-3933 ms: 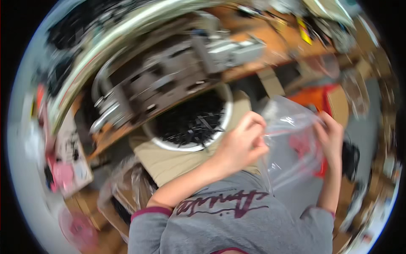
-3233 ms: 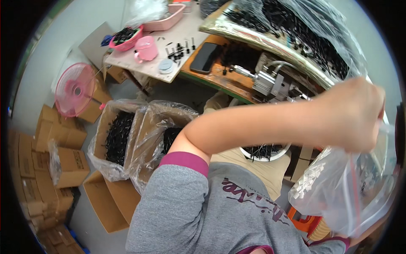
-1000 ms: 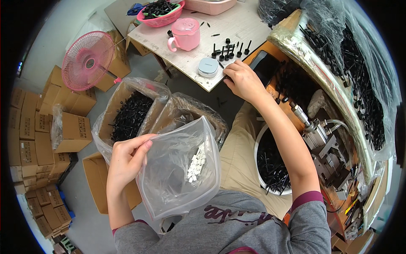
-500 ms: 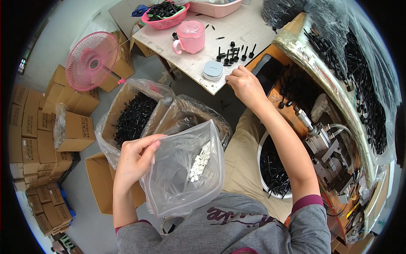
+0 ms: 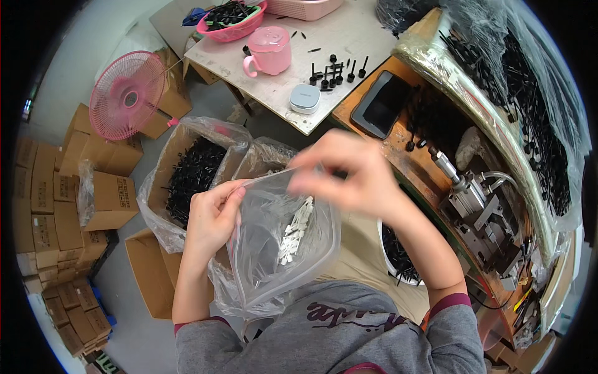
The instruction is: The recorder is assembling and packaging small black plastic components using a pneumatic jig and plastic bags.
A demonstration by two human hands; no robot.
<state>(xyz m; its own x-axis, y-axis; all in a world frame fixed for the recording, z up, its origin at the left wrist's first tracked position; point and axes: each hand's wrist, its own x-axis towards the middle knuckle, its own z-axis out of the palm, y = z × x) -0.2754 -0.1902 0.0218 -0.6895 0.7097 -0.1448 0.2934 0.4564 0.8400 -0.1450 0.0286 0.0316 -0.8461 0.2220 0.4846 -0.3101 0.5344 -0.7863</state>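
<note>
My left hand point(image 5: 215, 215) pinches the upper left edge of a clear plastic zip bag point(image 5: 265, 255), which hangs in front of my shirt. Inside the bag lies a heap of small white pieces point(image 5: 295, 232). Over the bag's upper right edge is my right hand point(image 5: 355, 171), blurred by motion, so I cannot tell whether its fingers grip the bag or anything else. Past that hand, a black phone point(image 5: 381, 105) rests on the wooden bench, and a small pale-blue case point(image 5: 305, 98) sits on the table corner.
Several black stemmed parts point(image 5: 336, 76) and a pink lidded mug point(image 5: 271, 50) stand on the table. A metal clamping fixture point(image 5: 476, 202) occupies the bench at right. Boxes of black parts point(image 5: 196, 171) and a pink fan point(image 5: 129, 96) are at left.
My right hand has moved from the table corner down and back to the bag's upper edge. The phone is now fully uncovered. My view has shifted slightly.
</note>
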